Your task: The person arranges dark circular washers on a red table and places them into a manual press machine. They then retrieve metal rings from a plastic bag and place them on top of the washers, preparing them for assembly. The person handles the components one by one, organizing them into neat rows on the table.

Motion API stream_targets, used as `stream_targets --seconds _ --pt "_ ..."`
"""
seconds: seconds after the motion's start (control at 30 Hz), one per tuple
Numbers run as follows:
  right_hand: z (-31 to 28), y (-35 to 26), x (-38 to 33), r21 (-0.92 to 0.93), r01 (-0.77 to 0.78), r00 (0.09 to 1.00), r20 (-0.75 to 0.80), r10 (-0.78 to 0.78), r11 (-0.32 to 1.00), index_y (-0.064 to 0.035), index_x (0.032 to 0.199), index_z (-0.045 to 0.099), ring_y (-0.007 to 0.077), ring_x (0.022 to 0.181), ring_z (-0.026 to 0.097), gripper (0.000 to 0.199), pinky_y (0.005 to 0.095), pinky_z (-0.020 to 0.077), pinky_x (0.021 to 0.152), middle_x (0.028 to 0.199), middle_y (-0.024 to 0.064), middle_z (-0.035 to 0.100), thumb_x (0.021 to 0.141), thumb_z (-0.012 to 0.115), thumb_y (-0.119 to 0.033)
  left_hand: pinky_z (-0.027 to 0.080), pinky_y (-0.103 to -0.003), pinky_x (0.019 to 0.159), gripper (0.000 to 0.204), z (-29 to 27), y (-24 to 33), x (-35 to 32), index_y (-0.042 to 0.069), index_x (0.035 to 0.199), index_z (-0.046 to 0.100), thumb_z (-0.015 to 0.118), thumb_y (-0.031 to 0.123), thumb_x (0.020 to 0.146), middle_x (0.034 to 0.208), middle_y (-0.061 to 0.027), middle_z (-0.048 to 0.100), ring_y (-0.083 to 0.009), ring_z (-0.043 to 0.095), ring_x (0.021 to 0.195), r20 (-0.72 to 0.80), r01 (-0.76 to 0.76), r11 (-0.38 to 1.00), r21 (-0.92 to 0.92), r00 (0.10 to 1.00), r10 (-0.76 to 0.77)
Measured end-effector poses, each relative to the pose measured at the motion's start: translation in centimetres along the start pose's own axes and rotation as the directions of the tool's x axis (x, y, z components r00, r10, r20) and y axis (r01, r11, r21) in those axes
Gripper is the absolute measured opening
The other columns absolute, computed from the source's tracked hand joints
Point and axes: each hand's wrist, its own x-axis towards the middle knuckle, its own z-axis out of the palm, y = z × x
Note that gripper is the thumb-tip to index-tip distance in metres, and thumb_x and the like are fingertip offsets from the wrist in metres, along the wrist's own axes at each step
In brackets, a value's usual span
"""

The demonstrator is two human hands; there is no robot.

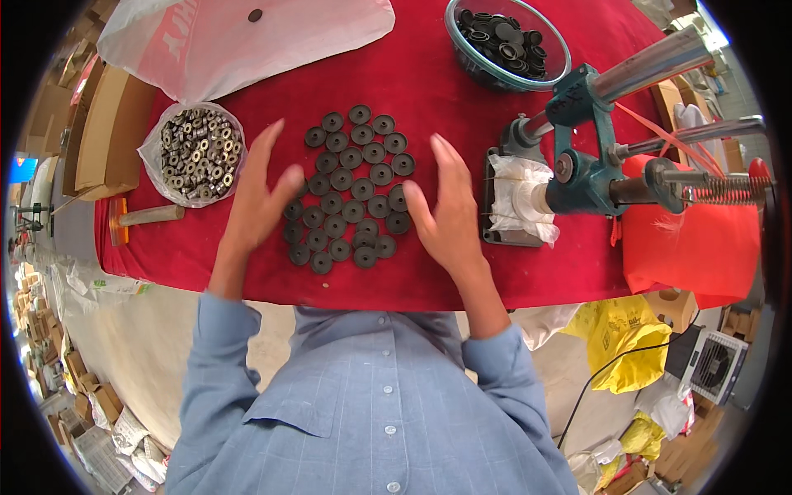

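Many round black plastic wheels (351, 157), each with a hub in its centre, lie spread on a red cloth (445, 276) in front of me. At their left side my left hand (262, 191) hovers with fingers apart, holding nothing. My right hand (445, 202) is on the opposite side, also open, its thumb close to the rightmost wheels. Whether either hand touches a wheel I cannot tell. Beyond my left hand sits a plastic-lined bowl of small metal bearings (198, 153). To the right of my right hand stands a green hand press (577, 177) with a white-wrapped base.
A glass bowl (563, 74) of black caps stands at the far right. A white plastic bag (305, 37) covers the far left, with one dark disc on it. A hammer (148, 216) and a cardboard box (115, 136) are at left. Red fabric (689, 247) hangs beside the press.
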Motion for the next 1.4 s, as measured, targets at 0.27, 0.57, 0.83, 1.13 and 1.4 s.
stream_targets --seconds 0.27,0.57,0.83,1.13,1.4 --pt "-0.9 -2.3 -7.3 -0.396 0.040 0.941 0.324 0.099 0.918 0.0060 0.168 0.020 0.0434 0.165 0.016 0.126 0.0592 0.0145 0.130 0.176 0.0292 0.017 0.084 0.079 -0.067 0.016 -0.058 0.132 0.142 3.1 1.8 -9.4 -0.006 0.169 0.010 0.076 0.080 0.077 0.177 -0.0269 0.013 -0.0427 0.013 0.165 0.181 -0.075 0.842 0.534 0.983 -0.027" --pt "1.7 -2.4 -5.1 -0.451 0.060 0.954 0.289 0.081 0.890 0.0046 0.167 0.024 0.0414 0.164 0.018 0.123 0.0622 0.0152 0.129 0.175 0.0271 0.022 0.083 0.078 -0.067 0.013 -0.058 0.133 0.143 3.3 -0.3 -4.2 -0.002 0.171 0.008 0.076 0.080 0.075 0.178 -0.0257 0.012 -0.0411 0.011 0.166 0.218 -0.170 0.842 0.512 0.974 0.064" --pt "-1.0 -2.6 -6.8 -0.290 0.074 0.985 0.172 -0.024 0.954 -0.0037 0.155 0.050 0.0372 0.139 0.048 0.091 0.0531 0.0367 0.116 0.154 0.0190 0.048 0.080 0.090 -0.035 0.030 -0.055 0.124 0.103 3.8 2.3 -7.8 0.004 0.162 0.041 0.090 0.041 0.080 0.169 -0.0222 0.036 -0.0442 0.036 0.155 0.092 -0.201 0.896 0.396 0.979 0.179" --pt "1.3 -3.5 -4.6 -0.203 0.220 0.973 0.114 -0.201 0.954 -0.0097 0.131 0.071 0.0264 0.106 0.061 0.054 0.0425 0.0445 0.091 0.123 0.0076 0.064 0.080 0.087 -0.020 0.045 -0.044 0.092 0.051 7.3 4.0 -10.4 0.011 0.126 0.074 0.090 0.021 0.078 0.125 -0.0069 0.064 -0.0289 0.060 0.113 0.016 -0.325 0.901 0.288 0.942 0.334" --pt "2.0 -2.6 -3.9 -0.148 0.262 0.964 0.092 -0.250 0.954 -0.0113 0.113 0.072 0.0272 0.101 0.063 0.037 0.0425 0.0460 0.089 0.114 0.0067 0.067 0.079 0.084 -0.010 0.048 -0.041 0.082 0.034 8.2 5.4 -11.0 0.009 0.108 0.075 0.089 0.014 0.077 0.114 -0.0062 0.066 -0.0262 0.064 0.098 0.057 -0.342 0.921 0.186 0.940 0.337"
